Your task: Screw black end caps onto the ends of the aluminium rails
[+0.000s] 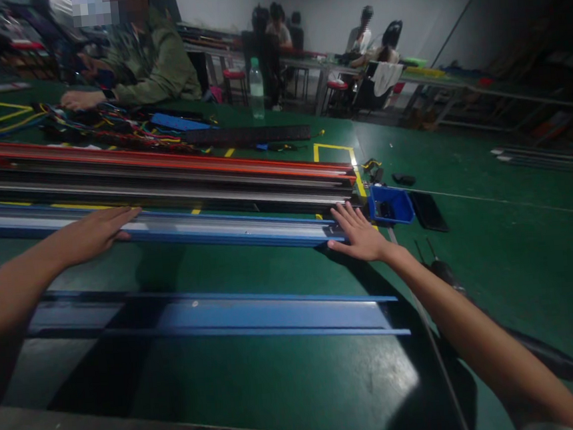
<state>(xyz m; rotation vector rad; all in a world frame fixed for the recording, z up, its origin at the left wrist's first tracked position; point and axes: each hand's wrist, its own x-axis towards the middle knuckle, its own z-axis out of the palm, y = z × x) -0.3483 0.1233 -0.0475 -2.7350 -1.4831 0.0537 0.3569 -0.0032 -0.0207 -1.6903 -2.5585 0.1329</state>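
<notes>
A long blue rail (248,233) lies across the green table, with a second blue channel (275,314) nearer the front edge. My left hand (95,235) rests on the farther rail, palm down, its fingers stretched out. At that rail's right end lies my right hand (358,232), fingers spread over the tip. Just behind the rail are black and silver bars (264,191) and long orange-red rails (242,164), side by side. Neither hand is wrapped round anything.
Right of the rails stand a blue bin (390,204) and a black phone-like slab (428,211). A dark tool (447,274) lies near my right forearm. Wires (154,136) and a bottle (256,89) are at the back. A person in a green jacket (163,62) works across the table.
</notes>
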